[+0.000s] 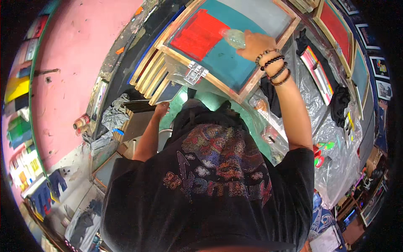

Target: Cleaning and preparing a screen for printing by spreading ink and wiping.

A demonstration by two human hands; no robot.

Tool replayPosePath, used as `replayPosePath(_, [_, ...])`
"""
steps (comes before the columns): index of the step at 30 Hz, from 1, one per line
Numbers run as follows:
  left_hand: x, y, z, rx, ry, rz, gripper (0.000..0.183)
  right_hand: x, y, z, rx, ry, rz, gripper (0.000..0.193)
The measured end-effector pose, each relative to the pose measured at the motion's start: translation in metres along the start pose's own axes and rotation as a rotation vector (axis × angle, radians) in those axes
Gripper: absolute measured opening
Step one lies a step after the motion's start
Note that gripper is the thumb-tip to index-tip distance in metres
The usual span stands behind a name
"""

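Observation:
My right hand point(258, 45), with several bead bracelets on the wrist, is closed around a clear greenish plastic bottle point(235, 38). The bottle lies tilted over a wood-framed printing screen point(226, 67), its narrow end pointing left at the red area point(196, 34) of the teal mesh. A metal hinge clamp point(195, 73) sits on the near left side of the frame. Low beside the corner of the stacked frames point(157, 82) is my left hand point(162, 110). Its fingers are loosely bent and apart, with nothing visible in them.
More wooden frames point(336, 33) lean at the far right. Clear plastic sheeting point(310, 147) covers the surface on my right, with dark cloths and a striped stack of sheets point(317, 73) on it. Grey rags point(115, 112) and brown boards point(140, 122) stand near my left arm, beside a pink wall point(75, 75).

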State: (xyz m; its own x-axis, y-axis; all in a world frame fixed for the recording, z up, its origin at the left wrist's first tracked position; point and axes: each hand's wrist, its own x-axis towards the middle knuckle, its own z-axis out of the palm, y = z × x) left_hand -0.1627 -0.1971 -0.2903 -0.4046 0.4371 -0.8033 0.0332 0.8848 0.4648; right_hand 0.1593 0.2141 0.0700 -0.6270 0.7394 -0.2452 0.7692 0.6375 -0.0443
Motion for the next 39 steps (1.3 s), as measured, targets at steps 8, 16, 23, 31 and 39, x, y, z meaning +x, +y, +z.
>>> replayPosePath(8, [-0.029,-0.087,0.086,0.345,-0.216,-0.030,0.046,-0.068,0.055,0.082,0.765,0.467,-0.071,0.078])
replayPosePath(16, [-0.009,-0.056,0.206,0.540,-0.201,0.269,0.038,-0.211,0.167,0.114,1.005,1.212,0.452,0.070])
replayPosePath(23, [0.018,0.065,0.037,0.187,-0.270,-0.077,0.039,-0.333,0.322,0.152,0.574,1.657,1.015,0.074])
replayPosePath(31, [0.001,0.112,0.056,0.174,-0.220,0.466,0.034,-0.440,0.532,0.273,0.174,1.371,1.602,0.096])
replayPosePath(39, [-0.073,0.056,0.045,0.306,-0.050,0.120,0.041,-0.440,0.572,0.310,0.774,1.381,1.896,0.110])
